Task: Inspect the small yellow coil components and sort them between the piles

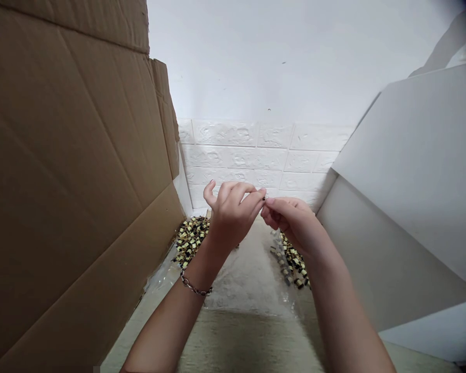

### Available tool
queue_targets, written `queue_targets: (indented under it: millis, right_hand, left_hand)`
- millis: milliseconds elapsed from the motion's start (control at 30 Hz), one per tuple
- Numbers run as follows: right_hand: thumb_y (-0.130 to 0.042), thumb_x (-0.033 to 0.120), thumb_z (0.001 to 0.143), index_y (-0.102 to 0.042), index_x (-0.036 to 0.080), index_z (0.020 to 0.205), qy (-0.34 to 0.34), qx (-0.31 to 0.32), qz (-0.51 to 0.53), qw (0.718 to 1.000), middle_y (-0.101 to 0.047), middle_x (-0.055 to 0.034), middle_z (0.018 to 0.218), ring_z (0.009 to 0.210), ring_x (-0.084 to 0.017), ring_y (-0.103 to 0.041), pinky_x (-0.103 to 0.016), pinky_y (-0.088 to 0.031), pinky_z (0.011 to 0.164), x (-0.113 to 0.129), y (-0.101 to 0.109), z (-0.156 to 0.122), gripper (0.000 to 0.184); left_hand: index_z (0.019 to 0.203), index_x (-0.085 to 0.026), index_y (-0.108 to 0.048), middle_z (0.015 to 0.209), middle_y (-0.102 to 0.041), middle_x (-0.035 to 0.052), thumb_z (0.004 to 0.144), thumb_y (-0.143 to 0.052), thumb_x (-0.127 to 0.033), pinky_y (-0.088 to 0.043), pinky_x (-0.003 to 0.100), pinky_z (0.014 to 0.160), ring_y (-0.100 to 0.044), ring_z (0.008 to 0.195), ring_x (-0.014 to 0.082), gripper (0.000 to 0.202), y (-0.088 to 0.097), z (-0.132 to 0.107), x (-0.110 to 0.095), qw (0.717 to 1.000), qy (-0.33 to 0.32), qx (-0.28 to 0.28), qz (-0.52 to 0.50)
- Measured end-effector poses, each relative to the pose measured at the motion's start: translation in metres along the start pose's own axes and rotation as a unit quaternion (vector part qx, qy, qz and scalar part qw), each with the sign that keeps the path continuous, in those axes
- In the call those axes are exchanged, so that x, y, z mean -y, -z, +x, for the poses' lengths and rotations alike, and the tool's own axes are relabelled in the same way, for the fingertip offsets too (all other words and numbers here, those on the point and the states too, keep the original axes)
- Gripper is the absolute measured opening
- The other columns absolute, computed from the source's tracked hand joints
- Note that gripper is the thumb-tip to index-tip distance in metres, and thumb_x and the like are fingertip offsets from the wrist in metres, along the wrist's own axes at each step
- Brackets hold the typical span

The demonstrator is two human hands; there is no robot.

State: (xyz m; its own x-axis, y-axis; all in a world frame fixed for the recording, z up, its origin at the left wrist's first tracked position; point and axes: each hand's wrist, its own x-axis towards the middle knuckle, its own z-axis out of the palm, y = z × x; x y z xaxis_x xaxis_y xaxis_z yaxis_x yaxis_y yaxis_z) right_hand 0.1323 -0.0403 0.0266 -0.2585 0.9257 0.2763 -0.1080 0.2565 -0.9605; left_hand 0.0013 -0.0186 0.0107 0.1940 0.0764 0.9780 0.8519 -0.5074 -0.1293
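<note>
In front of me both hands meet at the fingertips. A tiny dark piece (264, 198) shows between them, mostly covered by the fingers; its kind is too small to make out. My left hand (233, 210), with a chain bracelet on its wrist, pinches it between thumb and forefinger, little finger raised. My right hand (289, 215) is closed in a pinch at the same spot, other fingers curled. Below the left hand lies a pile of small black-and-yellow electronic components (192, 238). Another pile of such components (293, 256) is partly hidden by my right forearm.
A clear plastic sheet or bag (248, 285) lies on the pale table (236, 342) between the piles. A tall cardboard panel (81, 155) walls the left side, a grey-white panel (407, 155) the right. A white brick-patterned wall (241, 155) stands behind.
</note>
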Motion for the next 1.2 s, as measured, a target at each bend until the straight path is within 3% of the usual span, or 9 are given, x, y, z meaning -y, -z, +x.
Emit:
queue_targets:
  millis: [300,667,1200]
  right_hand:
    - [-0.053,0.032,0.073,-0.059,0.014,0.054,-0.004,-0.004,0.013,1.000,-0.050,0.0003,0.047,0.046,-0.007,-0.038,-0.023,-0.026,0.046,-0.003,-0.004,0.001,0.027]
    - [-0.055,0.032,0.072,-0.059,0.015,0.057,-0.032,0.040,0.172,0.984,-0.049,0.0005,0.052,0.049,-0.007,-0.039,-0.021,-0.027,0.045,-0.008,-0.005,0.003,0.024]
    - [-0.056,0.031,0.073,-0.058,0.014,0.056,-0.067,0.048,0.219,0.972,-0.049,0.0015,0.051,0.048,-0.006,-0.039,-0.020,-0.025,0.045,-0.010,-0.012,0.004,0.024]
  left_hand:
    - [0.078,-0.025,-0.060,0.074,-0.062,-0.0041,0.074,-0.057,-0.028,-0.013,0.040,0.094,-0.050,0.076,0.0130,0.006,-0.001,-0.001,0.002,1.000,-0.001,-0.002,0.013]
    - [0.079,-0.025,-0.060,0.074,-0.062,-0.0034,0.075,-0.055,-0.028,-0.012,0.040,0.094,-0.051,0.077,0.0133,0.006,-0.001,-0.001,0.004,1.000,-0.003,0.002,0.016]
    - [0.080,-0.025,-0.059,0.074,-0.062,-0.0034,0.076,-0.054,-0.026,-0.012,0.040,0.094,-0.051,0.076,0.0132,0.006,0.002,0.000,0.004,1.000,-0.008,-0.006,0.018]
